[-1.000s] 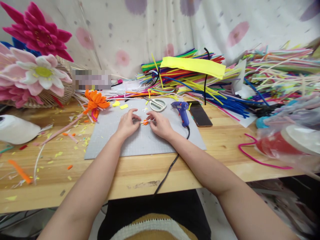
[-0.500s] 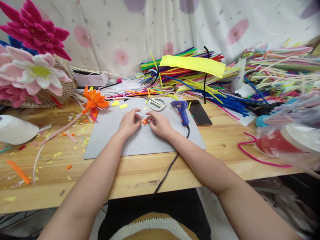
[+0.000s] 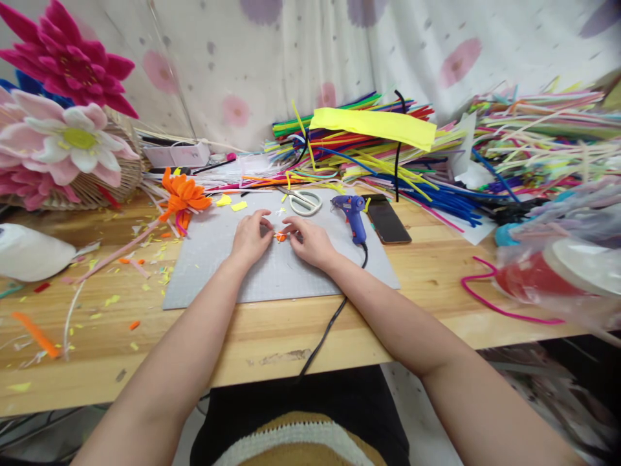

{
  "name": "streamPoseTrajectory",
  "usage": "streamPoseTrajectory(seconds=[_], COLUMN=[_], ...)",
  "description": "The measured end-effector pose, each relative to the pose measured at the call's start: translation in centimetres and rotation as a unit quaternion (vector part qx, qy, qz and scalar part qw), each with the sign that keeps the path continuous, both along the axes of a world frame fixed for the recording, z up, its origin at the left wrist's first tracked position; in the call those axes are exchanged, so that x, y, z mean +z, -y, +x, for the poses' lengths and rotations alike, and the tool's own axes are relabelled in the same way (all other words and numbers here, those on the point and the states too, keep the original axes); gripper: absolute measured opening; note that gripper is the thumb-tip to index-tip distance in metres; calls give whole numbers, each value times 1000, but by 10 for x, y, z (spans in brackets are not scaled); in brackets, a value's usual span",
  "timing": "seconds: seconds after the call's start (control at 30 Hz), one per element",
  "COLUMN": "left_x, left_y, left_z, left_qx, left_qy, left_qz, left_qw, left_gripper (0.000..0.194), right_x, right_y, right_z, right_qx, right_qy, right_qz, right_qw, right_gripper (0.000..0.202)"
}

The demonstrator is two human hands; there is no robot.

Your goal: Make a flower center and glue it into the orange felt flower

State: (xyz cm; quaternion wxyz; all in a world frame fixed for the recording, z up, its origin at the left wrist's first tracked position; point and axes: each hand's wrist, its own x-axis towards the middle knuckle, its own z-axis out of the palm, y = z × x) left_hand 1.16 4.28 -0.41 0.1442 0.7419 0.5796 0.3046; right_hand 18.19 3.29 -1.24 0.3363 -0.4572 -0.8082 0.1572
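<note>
Above the grey cutting mat [image 3: 272, 278], my left hand [image 3: 251, 238] and my right hand [image 3: 311, 242] come close together with curled fingers. Between their fingertips is a small orange fuzzy piece [image 3: 280, 237] with a whitish bit on it. Both hands seem to pinch it from either side, though the exact contact is too small to make out. Scissors with pale handles [image 3: 305, 203] lie just beyond my fingers. To the right of my right hand rests a blue glue gun [image 3: 355, 217].
A phone [image 3: 389, 219] lies right of the mat. An orange fuzzy flower [image 3: 184, 194] sits at its back left, among yellow scraps. Bundles of coloured pipe cleaners [image 3: 359, 142] line the back. A black cord [image 3: 323, 336] runs over the front edge. A red-and-white tub [image 3: 553, 272] stands right.
My hands stay in nearly the same place, with only a slight shift of the fingers and of my left hand. Everything else lies as before.
</note>
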Motion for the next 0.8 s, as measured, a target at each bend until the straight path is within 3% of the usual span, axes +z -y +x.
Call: streamPoseTrajectory(seconds=[0.2,0.43,0.8], left_x=[4,6,9], left_y=[8,15,15], left_z=[-5,-5,-3], left_qx=[19,-34,-40], left_qy=[9,-35,-63], left_qz=[15,26,17], left_qw=[1000,998,997], left_gripper=[46,45,40], right_x=[0,3,5], right_y=[2,4,4], right_z=[2,1,0], right_qx=[9,14,2], right_qy=[-5,9,22], right_qz=[12,1,-17], right_qw=[1000,1000,1000], right_gripper=[40,38,37])
